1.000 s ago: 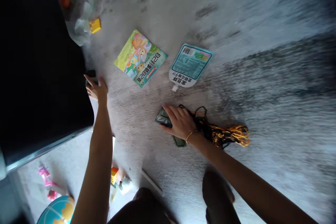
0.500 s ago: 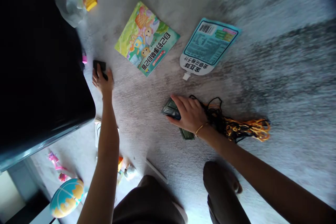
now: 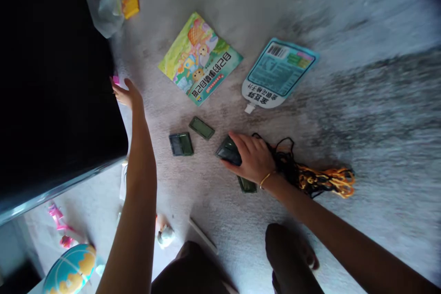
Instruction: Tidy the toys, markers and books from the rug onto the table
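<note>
My right hand [image 3: 253, 155] rests on the carpet, its fingers wrapped round a small dark rectangular plastic case [image 3: 228, 150]. A dark green case [image 3: 247, 184] pokes out from under that hand. At the edge of the black furniture, my left hand [image 3: 124, 93] has thumb and fingers apart, with the fingertips beside a small pink object [image 3: 116, 80]; whether they touch it is unclear. Between the hands lie a flat green rectangular piece [image 3: 201, 127] and a dark two-part case [image 3: 181, 144]. A black and orange cord bundle [image 3: 325, 178] lies by my right wrist.
A picture book [image 3: 201, 59] and a blue pouch [image 3: 280, 73] lie beyond my hands. Black furniture [image 3: 58, 78] fills the left. Near it are a clear plastic bag [image 3: 108, 9], a yellow block [image 3: 131, 6], a pink toy [image 3: 60, 218] and a globe-patterned ball [image 3: 70, 268]. A thin stick [image 3: 203, 235] lies near my knees.
My left hand has left the dark piece it was on and shifted to the pink object. The green piece and two-part case now lie between my hands. My right hand keeps its hold.
</note>
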The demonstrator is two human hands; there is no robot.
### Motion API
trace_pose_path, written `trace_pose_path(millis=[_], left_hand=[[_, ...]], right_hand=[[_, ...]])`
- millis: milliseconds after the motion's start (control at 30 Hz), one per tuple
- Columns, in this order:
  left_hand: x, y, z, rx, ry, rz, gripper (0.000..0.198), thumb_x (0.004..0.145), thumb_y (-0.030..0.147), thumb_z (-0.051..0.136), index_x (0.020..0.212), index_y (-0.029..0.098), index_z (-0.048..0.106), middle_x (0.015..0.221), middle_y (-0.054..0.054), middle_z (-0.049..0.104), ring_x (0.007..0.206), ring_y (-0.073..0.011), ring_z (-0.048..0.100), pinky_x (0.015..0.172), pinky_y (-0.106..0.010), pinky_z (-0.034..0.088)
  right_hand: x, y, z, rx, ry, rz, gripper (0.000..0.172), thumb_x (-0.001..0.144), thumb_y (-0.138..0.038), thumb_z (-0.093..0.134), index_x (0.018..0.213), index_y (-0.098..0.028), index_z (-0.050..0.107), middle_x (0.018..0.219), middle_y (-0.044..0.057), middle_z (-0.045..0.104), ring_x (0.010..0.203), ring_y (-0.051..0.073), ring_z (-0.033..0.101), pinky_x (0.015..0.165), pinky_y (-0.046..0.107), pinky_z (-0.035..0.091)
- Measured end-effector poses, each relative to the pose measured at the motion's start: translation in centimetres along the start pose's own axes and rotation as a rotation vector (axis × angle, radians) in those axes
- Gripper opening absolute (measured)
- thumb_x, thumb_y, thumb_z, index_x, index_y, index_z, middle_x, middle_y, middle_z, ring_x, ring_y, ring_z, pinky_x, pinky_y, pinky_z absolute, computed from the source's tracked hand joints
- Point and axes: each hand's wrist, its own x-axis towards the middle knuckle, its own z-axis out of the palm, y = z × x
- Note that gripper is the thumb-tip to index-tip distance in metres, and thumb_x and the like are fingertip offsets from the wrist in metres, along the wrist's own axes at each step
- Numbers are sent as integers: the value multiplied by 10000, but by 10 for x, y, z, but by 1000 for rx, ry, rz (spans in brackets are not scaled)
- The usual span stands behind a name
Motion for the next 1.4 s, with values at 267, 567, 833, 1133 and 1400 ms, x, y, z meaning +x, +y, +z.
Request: trace_pose_path(millis=[267, 567, 833, 1133, 1400], left_hand=[[24, -1, 23, -4, -36, 81, 472, 976, 360, 475, 1348, 74, 423, 1401, -164, 482, 1438, -282, 282, 1184, -545, 118], [-30, -24, -1, -9, -94, 118, 367, 965, 239, 356, 1236, 92, 556, 1276, -180, 565, 1261, -303, 462, 1105, -521, 277], [-227, -49, -57, -83, -382, 411, 384, 952, 411, 446, 1206, 219, 660, 1150, -133, 556, 1133, -274, 491, 1038, -453, 381], [-334, -84, -105, -16, -341, 192, 586, 893, 506, 541, 1376, 174, 536, 1294, -196, 511, 1272, -342, 434, 1142, -548, 237], [-357, -69, -139, -236, -334, 131, 860, 762, 603, 677, 1438, 133, 428, 1523, -246, 345, 1442, -396, 263, 1159, -604, 176]], right_hand=[[0, 2, -3, -17, 20, -6, 687, 858, -542, 585, 1364, -87, 490, 1139, 157, 667, 932, 278, 577, 825, 392, 391], [0, 0, -4, 16, -24, 18, 759, 827, -545, 607, 1422, -105, 438, 1182, 170, 646, 977, 301, 576, 837, 418, 418], [2, -8, -2, 43, -49, 62, 747, 848, -579, 578, 1406, -98, 452, 1241, 192, 601, 1104, 325, 543, 935, 461, 416], [15, -30, -20, 243, 40, 170, 400, 828, -274, 600, 1210, -154, 609, 1142, 155, 654, 1065, 287, 603, 936, 449, 482], [22, -40, -26, 627, -54, 404, 560, 635, -507, 737, 1053, -167, 585, 949, 104, 698, 863, 244, 665, 784, 420, 560]])
